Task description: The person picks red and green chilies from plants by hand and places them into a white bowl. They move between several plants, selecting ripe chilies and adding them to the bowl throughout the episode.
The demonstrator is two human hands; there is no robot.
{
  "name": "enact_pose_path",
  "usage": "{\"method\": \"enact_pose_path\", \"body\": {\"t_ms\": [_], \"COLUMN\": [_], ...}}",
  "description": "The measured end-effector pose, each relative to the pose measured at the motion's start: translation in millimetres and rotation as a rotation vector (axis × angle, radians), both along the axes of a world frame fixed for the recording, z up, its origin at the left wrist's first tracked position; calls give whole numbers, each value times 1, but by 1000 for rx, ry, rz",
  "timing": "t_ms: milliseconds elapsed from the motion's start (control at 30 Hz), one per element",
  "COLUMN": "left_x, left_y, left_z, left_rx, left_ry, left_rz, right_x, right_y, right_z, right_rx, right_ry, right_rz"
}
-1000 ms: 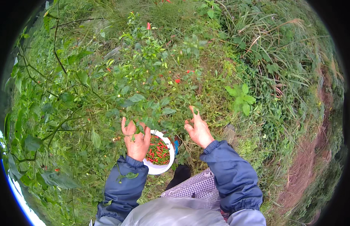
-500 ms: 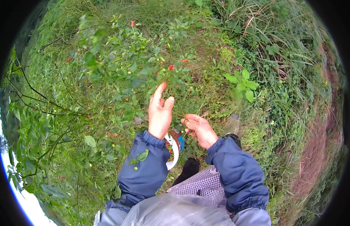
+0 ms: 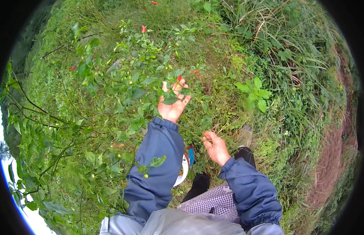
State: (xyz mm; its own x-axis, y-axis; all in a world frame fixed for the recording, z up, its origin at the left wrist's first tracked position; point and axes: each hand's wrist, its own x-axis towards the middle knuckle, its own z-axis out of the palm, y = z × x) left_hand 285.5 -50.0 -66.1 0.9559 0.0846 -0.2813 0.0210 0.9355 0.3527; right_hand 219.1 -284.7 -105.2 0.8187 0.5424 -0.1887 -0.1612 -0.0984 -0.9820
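Note:
My left hand (image 3: 172, 107) reaches up into a leafy chili pepper plant (image 3: 141, 84), palm up and fingers apart. Leaves cover part of the palm, and a red chili pepper (image 3: 179, 78) hangs right at the fingertips; no grip on it shows. Lower and to the right, my right hand (image 3: 216, 149) is closed, thumb and fingers drawn together near thin stems. Whatever it may hold is too small to make out. Partly behind my left sleeve stands a container with a white rim (image 3: 184, 172) and a blue and red patch, between my arms.
More red chili peppers (image 3: 143, 29) dot the plants ahead. Thin branches (image 3: 52, 115) spread in from the left, and a leafy sprig (image 3: 146, 168) crosses my left sleeve. Long grass (image 3: 268, 47) grows at the far right, with a bare brown strip (image 3: 331, 168) beyond. My dark-clad foot (image 3: 199, 186) is below.
My left hand has moved slightly up and right, its fingers now spread among the leaves by the red chili pepper. My right hand has shifted down and right, still closed.

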Motion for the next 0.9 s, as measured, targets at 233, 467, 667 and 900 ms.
{"method": "enact_pose_path", "body": {"t_ms": [233,467,667,900], "left_x": [-8,-41,-78,-80], "left_y": [-9,-23,-37,-41], "left_z": [-22,-39,-64,-70], "left_rx": [213,582,469,517], "left_ry": [234,451,324,445], "left_rz": [97,-212,-316,-234], "right_x": [-5,90,107,69], "right_y": [-16,-36,7,32], "right_z": [-17,58,83,1], "right_rx": [-224,-649,317,-349], "right_ry": [-73,-701,-156,-188], "right_rz": [137,-224,-85,128]}}
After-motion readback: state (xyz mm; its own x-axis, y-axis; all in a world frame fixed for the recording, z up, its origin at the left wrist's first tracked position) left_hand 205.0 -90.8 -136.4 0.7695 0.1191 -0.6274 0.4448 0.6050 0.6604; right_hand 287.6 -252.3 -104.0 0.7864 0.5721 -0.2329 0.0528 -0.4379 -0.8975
